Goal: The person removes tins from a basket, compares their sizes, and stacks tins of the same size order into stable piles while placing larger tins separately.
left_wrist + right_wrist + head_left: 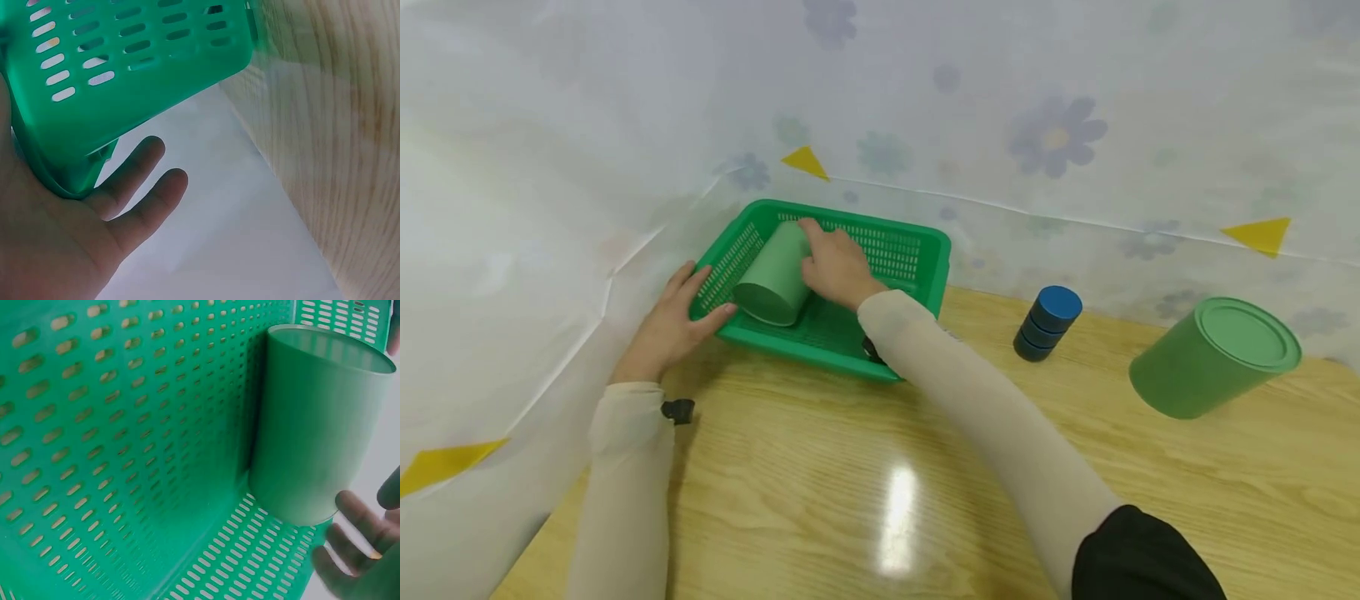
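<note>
A light green can lies in the left part of a green plastic basket, one round end facing the front. My right hand reaches into the basket by the can's far right side. In the right wrist view, its loosely bent fingers are beside the end of the can, one fingertip seeming to touch it. My left hand rests against the basket's front left corner. The left wrist view shows that corner against the palm, with two fingers stretched out past it.
Right of the basket, a blue ridged cylinder stands on the wooden table. Farther right stands a larger green can. Flower-patterned white sheeting rises behind and at the left, with yellow triangles on it.
</note>
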Action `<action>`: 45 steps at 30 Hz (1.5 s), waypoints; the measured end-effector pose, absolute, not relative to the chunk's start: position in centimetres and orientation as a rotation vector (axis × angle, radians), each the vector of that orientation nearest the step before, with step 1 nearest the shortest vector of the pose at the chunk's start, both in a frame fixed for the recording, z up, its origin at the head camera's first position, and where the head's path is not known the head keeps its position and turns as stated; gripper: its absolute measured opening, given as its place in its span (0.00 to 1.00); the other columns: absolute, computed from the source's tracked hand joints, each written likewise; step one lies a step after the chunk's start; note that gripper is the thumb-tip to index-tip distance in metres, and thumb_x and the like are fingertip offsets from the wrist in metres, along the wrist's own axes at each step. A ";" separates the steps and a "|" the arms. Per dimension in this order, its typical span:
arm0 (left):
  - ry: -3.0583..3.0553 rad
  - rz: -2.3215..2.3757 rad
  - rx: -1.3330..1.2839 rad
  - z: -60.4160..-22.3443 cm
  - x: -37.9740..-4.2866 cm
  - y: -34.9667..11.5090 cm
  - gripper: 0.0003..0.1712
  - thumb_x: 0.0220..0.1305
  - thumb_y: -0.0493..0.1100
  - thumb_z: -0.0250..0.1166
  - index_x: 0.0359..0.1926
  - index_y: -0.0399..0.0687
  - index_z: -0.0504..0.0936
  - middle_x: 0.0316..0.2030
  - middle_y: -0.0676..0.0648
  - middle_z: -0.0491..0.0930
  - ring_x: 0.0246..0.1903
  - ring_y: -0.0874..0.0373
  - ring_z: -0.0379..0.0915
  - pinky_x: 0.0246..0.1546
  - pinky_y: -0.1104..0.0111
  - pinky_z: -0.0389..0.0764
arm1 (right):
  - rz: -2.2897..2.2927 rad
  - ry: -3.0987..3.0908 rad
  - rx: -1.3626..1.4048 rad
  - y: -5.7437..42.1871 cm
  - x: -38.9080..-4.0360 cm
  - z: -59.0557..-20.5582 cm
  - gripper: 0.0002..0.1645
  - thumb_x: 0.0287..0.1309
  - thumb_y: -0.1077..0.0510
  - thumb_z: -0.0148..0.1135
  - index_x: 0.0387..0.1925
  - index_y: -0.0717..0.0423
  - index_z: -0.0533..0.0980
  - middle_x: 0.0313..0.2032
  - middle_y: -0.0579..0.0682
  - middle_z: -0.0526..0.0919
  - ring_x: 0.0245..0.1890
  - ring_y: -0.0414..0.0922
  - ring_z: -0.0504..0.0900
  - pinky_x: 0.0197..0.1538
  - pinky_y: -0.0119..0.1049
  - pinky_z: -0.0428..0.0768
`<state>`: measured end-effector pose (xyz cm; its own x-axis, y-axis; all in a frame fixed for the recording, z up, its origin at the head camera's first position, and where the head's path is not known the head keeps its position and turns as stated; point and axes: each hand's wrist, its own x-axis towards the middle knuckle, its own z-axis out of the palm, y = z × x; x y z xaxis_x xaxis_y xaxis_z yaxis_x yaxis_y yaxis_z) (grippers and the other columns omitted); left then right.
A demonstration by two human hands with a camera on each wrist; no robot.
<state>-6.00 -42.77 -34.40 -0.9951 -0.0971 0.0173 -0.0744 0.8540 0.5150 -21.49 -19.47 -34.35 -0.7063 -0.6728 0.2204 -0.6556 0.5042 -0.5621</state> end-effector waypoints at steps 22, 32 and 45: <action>-2.996 -0.851 0.149 -34.4 -6.1 -42.2 0.51 0.72 0.69 0.53 0.81 0.46 0.46 0.80 0.44 0.29 0.75 0.30 0.36 0.66 0.31 0.49 | -1.025 2.706 -0.466 -18.4 -21.7 -34.7 0.58 0.71 0.29 0.45 0.80 0.60 0.35 0.29 0.55 0.80 0.27 0.51 0.79 0.30 0.45 0.76; -3.001 -0.863 0.158 -34.4 -6.0 -42.0 0.52 0.71 0.71 0.53 0.81 0.45 0.49 0.80 0.46 0.28 0.75 0.31 0.37 0.67 0.32 0.49 | -1.194 2.596 -0.678 -18.0 -22.3 -34.6 0.37 0.76 0.48 0.44 0.80 0.53 0.53 0.69 0.57 0.70 0.49 0.54 0.76 0.47 0.45 0.74; -3.003 -0.869 0.163 -34.3 -6.2 -41.8 0.52 0.70 0.72 0.53 0.81 0.46 0.48 0.80 0.46 0.28 0.75 0.31 0.38 0.67 0.33 0.50 | -0.984 2.557 -0.942 -17.9 -21.9 -34.4 0.42 0.70 0.31 0.52 0.75 0.48 0.59 0.65 0.55 0.73 0.55 0.51 0.77 0.54 0.48 0.76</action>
<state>-6.16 -41.76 -34.33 -0.9945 -0.1032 -0.0179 -0.0968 0.8405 0.5332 -21.94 -17.95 -34.39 -0.7620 -0.6476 0.0037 -0.4830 0.5644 -0.6695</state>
